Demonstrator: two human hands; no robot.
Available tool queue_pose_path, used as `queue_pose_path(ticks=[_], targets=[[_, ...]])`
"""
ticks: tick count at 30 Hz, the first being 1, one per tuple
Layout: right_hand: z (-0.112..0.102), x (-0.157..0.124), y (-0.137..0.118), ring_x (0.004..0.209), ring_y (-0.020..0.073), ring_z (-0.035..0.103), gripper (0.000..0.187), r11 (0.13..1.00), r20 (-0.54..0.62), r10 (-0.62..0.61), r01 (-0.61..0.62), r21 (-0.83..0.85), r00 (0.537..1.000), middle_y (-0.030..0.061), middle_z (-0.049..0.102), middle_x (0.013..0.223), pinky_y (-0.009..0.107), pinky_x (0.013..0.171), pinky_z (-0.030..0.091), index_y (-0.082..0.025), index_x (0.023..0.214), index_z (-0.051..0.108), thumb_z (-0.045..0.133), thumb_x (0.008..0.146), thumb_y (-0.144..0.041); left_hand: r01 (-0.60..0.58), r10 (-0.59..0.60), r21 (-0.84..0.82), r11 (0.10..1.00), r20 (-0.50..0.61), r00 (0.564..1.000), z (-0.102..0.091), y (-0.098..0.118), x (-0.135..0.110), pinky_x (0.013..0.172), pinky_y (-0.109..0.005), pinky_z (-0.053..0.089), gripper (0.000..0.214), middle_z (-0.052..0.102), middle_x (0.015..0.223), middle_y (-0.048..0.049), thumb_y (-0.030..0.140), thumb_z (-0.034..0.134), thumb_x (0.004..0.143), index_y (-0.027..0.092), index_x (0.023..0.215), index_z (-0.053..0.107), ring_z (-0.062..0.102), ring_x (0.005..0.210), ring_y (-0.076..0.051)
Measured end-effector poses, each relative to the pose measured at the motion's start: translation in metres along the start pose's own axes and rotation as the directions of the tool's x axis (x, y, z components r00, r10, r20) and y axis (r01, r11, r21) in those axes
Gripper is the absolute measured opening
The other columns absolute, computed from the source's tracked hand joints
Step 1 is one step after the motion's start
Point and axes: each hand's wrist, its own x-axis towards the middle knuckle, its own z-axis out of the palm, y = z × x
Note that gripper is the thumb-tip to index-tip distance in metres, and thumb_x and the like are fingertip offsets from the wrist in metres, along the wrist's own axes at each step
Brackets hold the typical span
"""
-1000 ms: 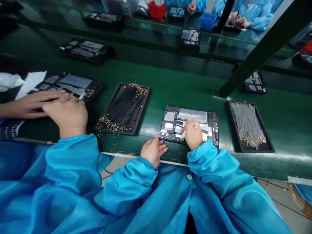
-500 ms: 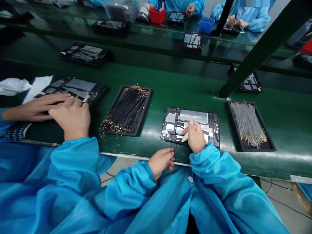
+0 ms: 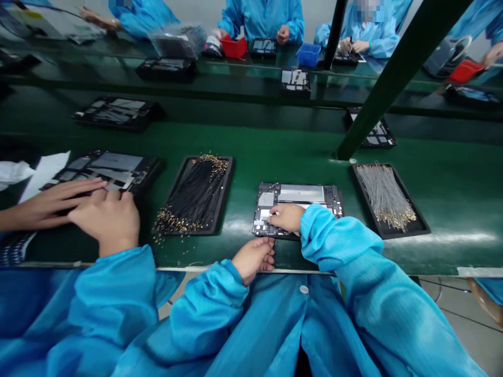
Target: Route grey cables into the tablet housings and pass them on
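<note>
electronics assembly line: green conveyor belt [image 3: 275,146], opened tablets [image 3: 296,207], cable trays [image 3: 387,199], workers' blue smocks [image 3: 261,15].

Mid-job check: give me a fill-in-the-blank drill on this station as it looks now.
The right hand rests on the opened ____.
The left tray holds ____ cables.
The right tray holds ____ cables.
The left hand sits at the belt's ____ edge.
Missing: tablet, black, grey, near.
</note>
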Motion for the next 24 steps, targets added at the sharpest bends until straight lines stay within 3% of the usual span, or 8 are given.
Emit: queue_pose_path(ticks=[3,9,17,21,24], targets=[[-0.002,-0.003,-0.002,0.098,0.02,0.058,0.042,1.0,0.042,0.013,-0.014,0.017,0.999,0.0039,0.062,0.11,0.027,0.081,0.042,-0.023,0.11,0.058,0.054,0.071,-0.038,0.004,-0.005,0.006,1.0,0.003,1.0,0.0,0.001,0.0,0.041,-0.017,0.042,0.015,0.047,0.06,0.0036,0.023,0.056,0.072,0.016,0.084,0.049,0.047,0.044,-0.005],[-0.001,-0.009,-0.005,0.089,0.0185,0.06,0.032,0.995,0.035,0.058,-0.061,0.08,0.998,0.0038,0.066,0.1,0.024,0.073,0.043,-0.022,0.101,0.063,0.052,0.074,-0.036,0.006,-0.005,0.031,1.0,-0.014,1.0,-0.001,0.002,-0.002,0.042,-0.018,0.042,0.01,0.049,0.06,0.0032,0.022,0.054,0.074,0.017,0.081,0.05,0.047,0.045,-0.006],[0.001,-0.013,-0.006,0.067,0.0151,0.059,0.01,0.983,-0.018,0.057,-0.053,0.174,0.998,-0.0022,0.066,0.069,0.022,0.058,0.04,-0.024,0.071,0.066,0.062,0.064,-0.03,-0.002,0.002,0.005,1.0,0.003,1.0,-0.005,0.0,-0.003,0.047,-0.021,0.042,0.005,0.052,0.059,0.0028,0.023,0.053,0.075,0.019,0.078,0.053,0.048,0.048,-0.007],[0.002,-0.015,-0.006,0.059,0.0134,0.056,0.005,0.966,-0.115,0.086,-0.054,0.255,0.99,-0.0027,0.062,0.058,0.022,0.054,0.038,-0.021,0.062,0.064,0.064,0.064,-0.026,0.021,-0.021,-0.023,1.0,-0.001,1.0,-0.003,0.002,-0.003,0.049,-0.021,0.043,0.005,0.052,0.059,0.0036,0.024,0.053,0.077,0.019,0.076,0.052,0.048,0.048,-0.007],[-0.008,-0.027,0.015,0.047,0.0101,0.051,0.013,0.934,-0.265,0.182,-0.082,0.348,0.947,-0.0042,0.055,0.047,0.022,0.048,0.036,-0.019,0.061,0.062,0.061,0.069,-0.029,0.048,-0.047,-0.069,0.996,0.007,0.999,-0.005,0.004,-0.002,0.05,-0.023,0.044,0.015,0.054,0.06,0.0022,0.033,0.051,0.08,0.018,0.08,0.053,0.051,0.049,-0.008]])
